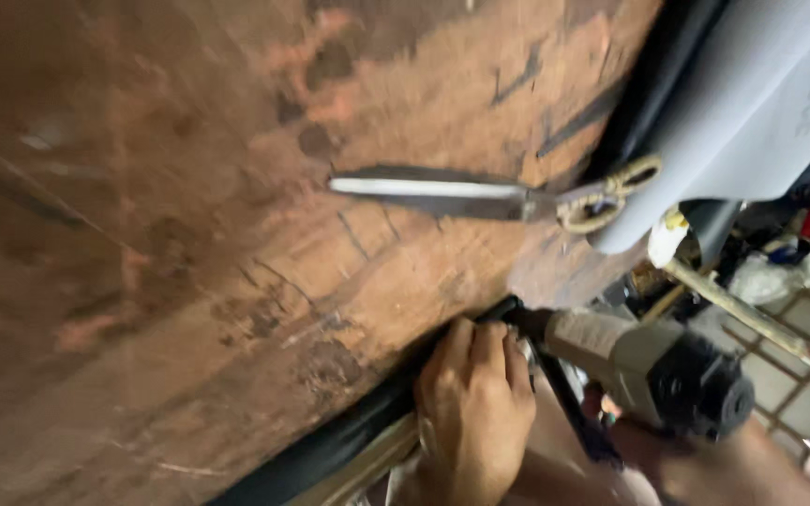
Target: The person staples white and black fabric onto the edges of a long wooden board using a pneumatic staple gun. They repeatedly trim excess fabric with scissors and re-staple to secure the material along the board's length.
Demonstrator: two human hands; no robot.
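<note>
Head view shows the left hand [473,412] pressing fingers together on black fabric [330,450] folded over the worn wooden table [189,234] edge. The right hand [649,450], at three o'clock, clamps a staple gun [649,370], nose at the fabric. Scissors [489,199] lie at twelve o'clock. Fastening looks underway; fabric toward seven o'clock seems undone.

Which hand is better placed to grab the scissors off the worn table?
Probably the left hand: it only presses the black strip at the table edge, below the scissors. The right hand looks occupied with the grey power tool.
</note>
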